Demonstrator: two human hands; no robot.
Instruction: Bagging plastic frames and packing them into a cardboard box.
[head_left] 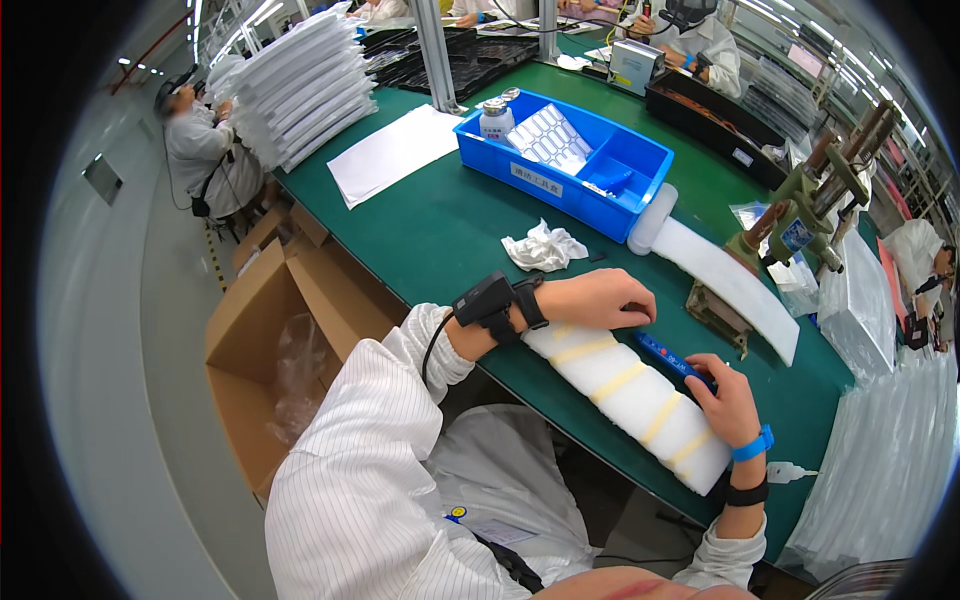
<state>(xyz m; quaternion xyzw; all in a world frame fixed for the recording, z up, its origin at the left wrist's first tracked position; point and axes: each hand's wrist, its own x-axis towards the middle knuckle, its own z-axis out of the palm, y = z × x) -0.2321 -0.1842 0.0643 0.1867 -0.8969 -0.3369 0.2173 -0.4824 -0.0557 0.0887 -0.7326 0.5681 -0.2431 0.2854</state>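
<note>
A slim blue tool (660, 352) lies slantwise over the table (420, 250), just beyond a white foam strip (625, 385) banded with yellow. The right hand (730, 402) has its thumb and fingers closed around the near end of the tool, the wrist coming in over the strip's lower end. The left hand (597, 298) rests by the strip's upper end with its fingers curled under; whether it grips anything cannot be told. Just beyond the left hand sits a crumpled white tissue (543, 247), and farther off stands a blue box (600, 212) with a bottle (495, 122) and a patterned sheet (550, 138) in it. A longer white strip (725, 268), rolled at its far end, runs beside a green hand press (800, 225). Near the right wrist lies a small white bottle (788, 472). White paper (388, 158) lies left of the blue box, next to a tall stack of white packs (300, 95). Left of the table, a cardboard box (240, 325) contains clear plastic (300, 370).
</note>
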